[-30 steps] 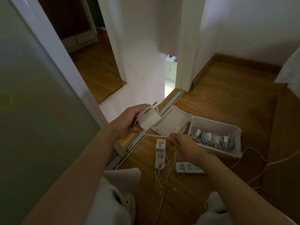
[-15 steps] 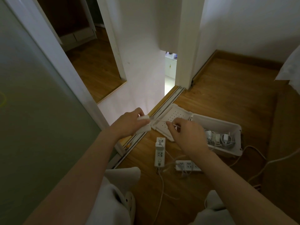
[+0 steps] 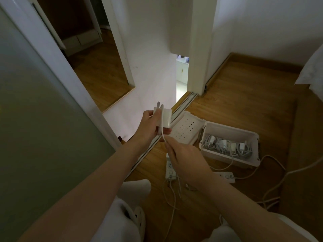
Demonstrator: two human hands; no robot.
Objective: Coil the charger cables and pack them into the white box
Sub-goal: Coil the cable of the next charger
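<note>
Left hand (image 3: pixel 150 127): I grip a white square plastic charger plug (image 3: pixel 166 117), prongs up, above the metal sliding-door track (image 3: pixel 183 103).
Right hand (image 3: pixel 187 159): I pinch the plug's thin white cable (image 3: pixel 163 132) just below my left hand; the rest hangs to the wooden floor (image 3: pixel 244 102).
White rectangular plastic box (image 3: pixel 218 155): open on the floor, right of my hands; its perforated lid (image 3: pixel 185 127) lies flat against the track.
Inside: coiled white chargers (image 3: pixel 227 145).
Near me: two white power strips (image 3: pixel 170 171), cords trailing right.
Open room: floor stretches beyond the box to the wall's edge.
</note>
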